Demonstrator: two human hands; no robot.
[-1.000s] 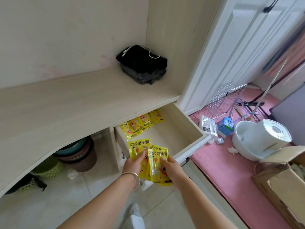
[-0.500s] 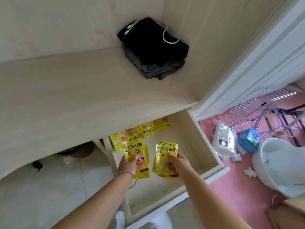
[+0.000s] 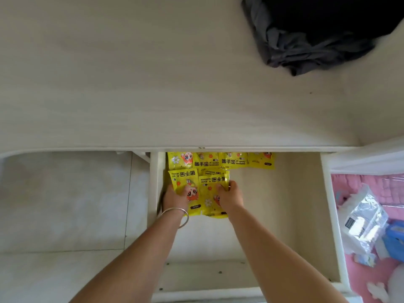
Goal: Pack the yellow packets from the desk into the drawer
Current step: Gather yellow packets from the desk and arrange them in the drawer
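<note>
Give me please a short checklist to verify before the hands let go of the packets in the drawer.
1. Drawer pulled open: ok.
2. Held packets inside the drawer walls: ok.
3. Packets lie flat on the drawer floor: cannot tell.
4. They sit in front of the back row of packets, with little overlap: ok.
5. Left hand and right hand each on a packet: ok.
6. No yellow packets left on the desk: ok for the part in view.
</note>
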